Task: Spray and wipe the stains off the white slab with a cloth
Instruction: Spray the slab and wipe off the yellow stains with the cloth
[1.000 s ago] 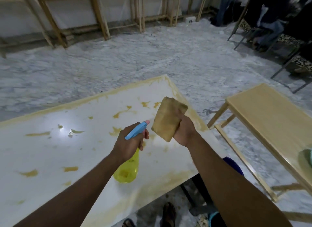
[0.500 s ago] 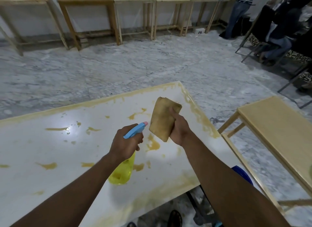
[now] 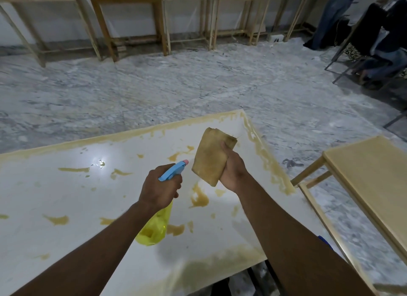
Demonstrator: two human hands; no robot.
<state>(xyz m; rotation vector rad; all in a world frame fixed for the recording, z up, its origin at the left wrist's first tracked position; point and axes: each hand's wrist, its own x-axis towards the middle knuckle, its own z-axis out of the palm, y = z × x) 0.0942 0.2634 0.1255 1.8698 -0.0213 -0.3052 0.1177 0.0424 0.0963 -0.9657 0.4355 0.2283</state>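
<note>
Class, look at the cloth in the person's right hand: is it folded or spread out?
Folded. The cloth is a compact, thick rectangular pad held up in the right hand, with layered edges at its top corner.

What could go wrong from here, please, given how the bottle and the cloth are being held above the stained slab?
1. The spray bottle nozzle points toward the cloth held up close by in the right hand, so spray may soak the cloth instead of the stains.
2. The cloth already looks yellow-brown, so wiping might smear residue across the white slab.
3. Heavy staining lines the slab's right edge; liquid wiped there could run onto the floor.
</note>
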